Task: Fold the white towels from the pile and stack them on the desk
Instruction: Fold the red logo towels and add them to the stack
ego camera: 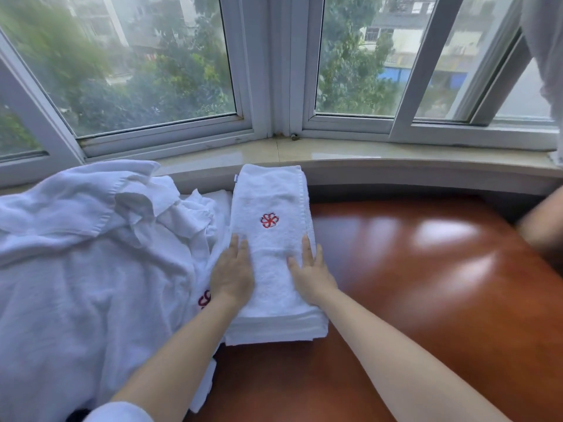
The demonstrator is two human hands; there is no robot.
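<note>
A folded towel (271,239), marked with a red flower emblem (269,220), is seen atop a stack (275,325) of folded towels on the desk (411,284), at the frame's centre. It is pressed flat by the left hand (233,274) at its 9 o'clock edge and the right hand (310,274) at its 3 o'clock edge, fingers straight and grasping nothing. The unfolded pile (91,254) is heaped at 9 o'clock, touching the stack. A windowsill (396,152) and window (274,71) are seen at 12 o'clock.
</note>
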